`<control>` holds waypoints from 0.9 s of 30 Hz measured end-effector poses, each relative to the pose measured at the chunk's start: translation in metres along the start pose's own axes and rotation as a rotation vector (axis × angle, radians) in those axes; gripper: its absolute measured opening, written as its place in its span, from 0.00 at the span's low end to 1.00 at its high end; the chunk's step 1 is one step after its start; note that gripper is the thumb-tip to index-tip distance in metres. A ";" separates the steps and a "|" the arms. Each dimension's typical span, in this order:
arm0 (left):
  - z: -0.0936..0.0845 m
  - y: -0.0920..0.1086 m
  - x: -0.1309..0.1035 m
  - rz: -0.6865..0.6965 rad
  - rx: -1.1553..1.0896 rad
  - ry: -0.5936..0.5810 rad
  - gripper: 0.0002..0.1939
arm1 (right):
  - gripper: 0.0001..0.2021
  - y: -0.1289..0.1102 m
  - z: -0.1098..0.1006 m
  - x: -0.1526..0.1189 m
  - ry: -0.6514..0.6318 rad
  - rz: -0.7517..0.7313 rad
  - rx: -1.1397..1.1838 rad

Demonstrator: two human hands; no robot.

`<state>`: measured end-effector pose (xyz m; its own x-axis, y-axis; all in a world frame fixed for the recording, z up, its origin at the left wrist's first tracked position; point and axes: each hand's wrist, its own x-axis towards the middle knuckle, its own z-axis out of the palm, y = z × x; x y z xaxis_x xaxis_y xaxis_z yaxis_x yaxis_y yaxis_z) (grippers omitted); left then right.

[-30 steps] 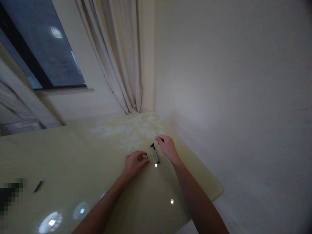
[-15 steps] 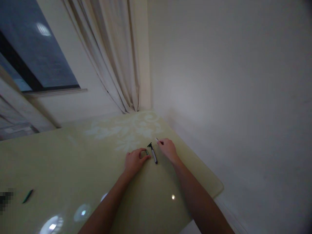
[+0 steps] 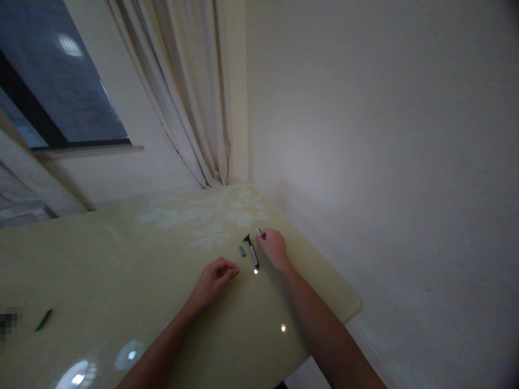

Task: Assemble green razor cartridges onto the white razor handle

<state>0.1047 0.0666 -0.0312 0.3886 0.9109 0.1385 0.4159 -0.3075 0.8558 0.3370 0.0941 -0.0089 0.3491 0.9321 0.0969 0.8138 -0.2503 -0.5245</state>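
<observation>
A razor handle (image 3: 253,253) with a black head end lies on the pale green table, between my two hands. Just left of it rests a small dark-and-teal cartridge (image 3: 242,251). My left hand (image 3: 215,276) is below and left of the cartridge, thumb and fingertips pressed together with nothing seen in them. To the right of the razor handle, my right hand (image 3: 272,246) pinches a small whitish piece (image 3: 259,232); its lower part is hidden by the fingers.
The glossy table (image 3: 133,270) has a floral pattern at its far corner. A green and black slender object (image 3: 44,320) lies far left, near a pixelated dark patch. Curtains (image 3: 194,97) hang behind; a wall (image 3: 365,162) stands along the right.
My left hand has let go of the small cartridge and moved back toward the lower left, leaving it on the table. My right hand still holds the whitish piece. The view has shifted slightly.
</observation>
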 end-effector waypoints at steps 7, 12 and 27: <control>-0.036 -0.017 -0.058 -0.086 -0.322 0.179 0.28 | 0.11 0.001 -0.004 -0.005 -0.025 -0.031 -0.058; -0.044 -0.020 -0.071 -0.196 -0.861 0.194 0.25 | 0.13 0.001 -0.008 -0.008 -0.001 -0.043 -0.129; -0.055 0.021 -0.092 -0.174 -1.223 0.100 0.17 | 0.11 -0.017 -0.001 -0.032 -0.031 -0.131 -0.301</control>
<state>0.0322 -0.0086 0.0012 0.3184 0.9474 -0.0325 -0.6054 0.2296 0.7621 0.3124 0.0679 -0.0027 0.2217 0.9678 0.1189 0.9534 -0.1895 -0.2349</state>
